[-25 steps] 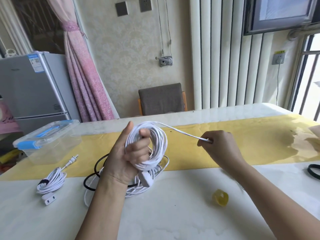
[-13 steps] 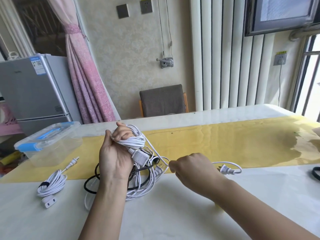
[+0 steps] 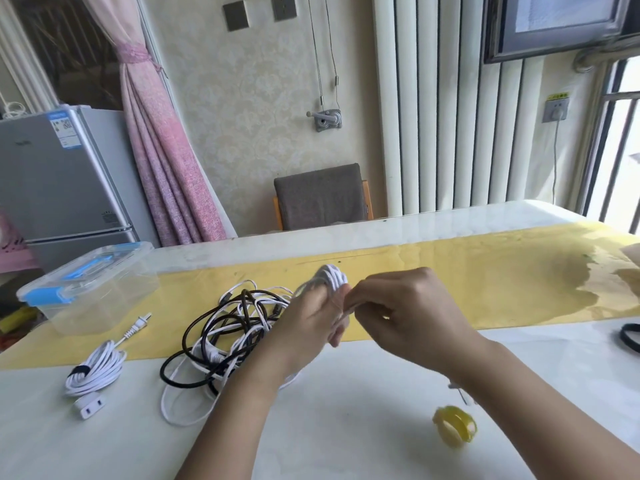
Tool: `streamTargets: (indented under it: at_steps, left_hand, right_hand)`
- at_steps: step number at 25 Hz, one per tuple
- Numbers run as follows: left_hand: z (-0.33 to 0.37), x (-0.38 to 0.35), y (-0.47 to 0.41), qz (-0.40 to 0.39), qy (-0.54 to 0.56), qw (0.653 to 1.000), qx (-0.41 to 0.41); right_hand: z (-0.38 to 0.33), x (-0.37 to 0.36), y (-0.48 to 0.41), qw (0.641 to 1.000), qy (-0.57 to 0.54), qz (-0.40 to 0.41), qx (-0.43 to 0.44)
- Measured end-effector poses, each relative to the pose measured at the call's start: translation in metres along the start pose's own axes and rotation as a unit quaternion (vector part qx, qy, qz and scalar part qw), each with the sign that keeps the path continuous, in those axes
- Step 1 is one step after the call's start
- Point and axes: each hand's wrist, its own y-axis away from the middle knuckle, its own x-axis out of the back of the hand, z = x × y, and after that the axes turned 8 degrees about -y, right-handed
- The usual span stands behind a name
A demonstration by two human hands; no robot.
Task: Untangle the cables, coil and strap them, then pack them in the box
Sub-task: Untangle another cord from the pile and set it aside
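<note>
My left hand grips a blurred bundle of white cable above the table's middle. My right hand is closed against the same bundle from the right, fingers pinching the cable's end. Left of my hands a tangle of black and white cables lies on the table. A coiled white cable with a black strap and a plug lies at the left. The clear plastic box with blue latches stands lidded at the far left.
A yellow roll lies on the white table near my right forearm. A black strap shows at the right edge. A yellow runner crosses the table. A chair back and a grey fridge stand behind.
My left hand moved right with the white coil, off the tangle. My right hand came up from the table to meet it, and the loose cable end is drawn in.
</note>
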Motion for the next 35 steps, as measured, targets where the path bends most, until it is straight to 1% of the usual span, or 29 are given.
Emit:
streamTargets:
  at_steps: [2,3,5,6,8,9,10,12,14,15,16,19,21,22,25,27,29,31,35]
  left_hand:
    - [0.009,-0.006,0.003,-0.079,0.052,0.993,0.074]
    - [0.011,-0.006,0.004,-0.105,0.083,0.986,0.104]
    - [0.016,-0.003,0.006,-0.131,0.142,0.972,0.136]
    - [0.017,-0.002,0.007,-0.144,0.174,0.963,0.147]
    - [0.017,0.002,0.006,-0.195,0.249,0.935,0.159]
    - [0.015,0.002,0.005,-0.226,0.298,0.915,0.154]
    - [0.013,0.003,0.004,-0.251,0.353,0.89,0.142]
    - [0.006,0.004,0.0,-0.271,0.466,0.836,0.106]
    - [0.001,0.006,-0.003,-0.257,0.558,0.786,0.066]
    - [0.001,0.005,-0.005,-0.233,0.592,0.769,0.056]
    - [0.002,0.002,-0.006,-0.194,0.616,0.761,0.06]
    - [0.003,-0.012,-0.008,-0.039,0.621,0.776,0.099]
    - [0.005,-0.019,-0.008,0.026,0.614,0.782,0.102]
    - [0.006,-0.021,-0.01,0.052,0.61,0.783,0.108]
    - [0.01,-0.026,-0.013,0.106,0.587,0.793,0.127]
    - [0.011,-0.03,-0.015,0.121,0.561,0.81,0.12]
    - [0.009,-0.029,-0.015,0.118,0.541,0.825,0.116]
    - [0.007,-0.024,-0.015,0.112,0.529,0.834,0.107]
    - [0.001,-0.011,-0.012,0.089,0.544,0.83,0.084]
  right_hand:
    - [0.004,0.004,-0.001,0.996,-0.043,0.045,-0.068]
    - [0.007,0.007,-0.002,0.989,-0.062,0.074,-0.108]
    - [0.014,0.014,-0.004,0.972,-0.08,0.127,-0.183]
    - [0.018,0.017,-0.005,0.961,-0.09,0.139,-0.221]
    - [0.024,0.02,-0.006,0.94,-0.133,0.128,-0.287]
    - [0.024,0.019,-0.007,0.931,-0.159,0.111,-0.308]
    - [0.025,0.018,-0.007,0.924,-0.185,0.092,-0.323]
    - [0.025,0.015,-0.006,0.908,-0.237,0.054,-0.341]
    - [0.024,0.014,-0.005,0.888,-0.306,0.014,-0.342]
    - [0.024,0.012,-0.005,0.875,-0.344,0.003,-0.342]
    - [0.024,0.008,-0.005,0.86,-0.377,0.001,-0.345]
    - [0.03,-0.012,-0.003,0.8,-0.473,0.0,-0.369]
    - [0.032,-0.021,-0.003,0.769,-0.51,0.008,-0.386]
    - [0.032,-0.022,-0.003,0.768,-0.509,0.006,-0.389]
    - [0.03,-0.021,-0.002,0.808,-0.464,-0.006,-0.363]
    - [0.027,-0.022,-0.002,0.828,-0.438,-0.001,-0.352]
    - [0.026,-0.025,-0.002,0.835,-0.426,0.002,-0.347]
    - [0.025,-0.029,-0.003,0.836,-0.442,-0.014,-0.326]
    - [0.027,-0.031,-0.001,0.851,-0.437,-0.044,-0.289]
